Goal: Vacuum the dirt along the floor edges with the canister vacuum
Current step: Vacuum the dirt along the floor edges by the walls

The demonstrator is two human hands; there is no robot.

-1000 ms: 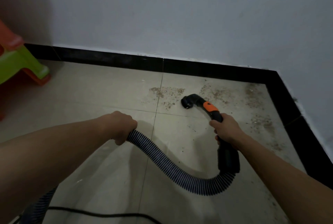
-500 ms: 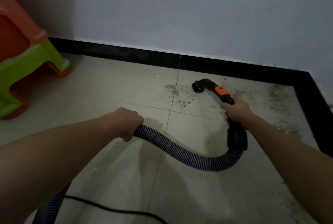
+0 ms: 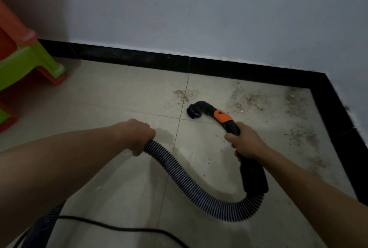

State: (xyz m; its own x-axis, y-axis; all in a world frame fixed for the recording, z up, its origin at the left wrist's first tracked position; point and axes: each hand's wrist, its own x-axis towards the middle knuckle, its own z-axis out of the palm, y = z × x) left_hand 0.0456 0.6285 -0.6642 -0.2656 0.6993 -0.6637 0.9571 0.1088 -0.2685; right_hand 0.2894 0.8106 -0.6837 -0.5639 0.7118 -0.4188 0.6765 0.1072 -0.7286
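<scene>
Since the earlier frame your nozzle point(image 3: 192, 112) has come back toward you and a little left; it now sits low just right of the tile joint, on the near side of a small dirt patch point(image 3: 184, 94). Whether its mouth touches the tile, I cannot tell. Your right hand point(image 3: 246, 144) has its fingers curled round the black handle just behind the orange collar point(image 3: 222, 116). Your left hand point(image 3: 137, 134) is closed in a fist round the ribbed hose point(image 3: 189, 186), which loops near you and up to the handle. You are mid-pass on the far right corner, and most of the work seems left: dirt lies right of the nozzle and along the right skirting point(image 3: 336, 120). Next, push far over the small patch, then sweep right, feeding slack with your left hand.
</scene>
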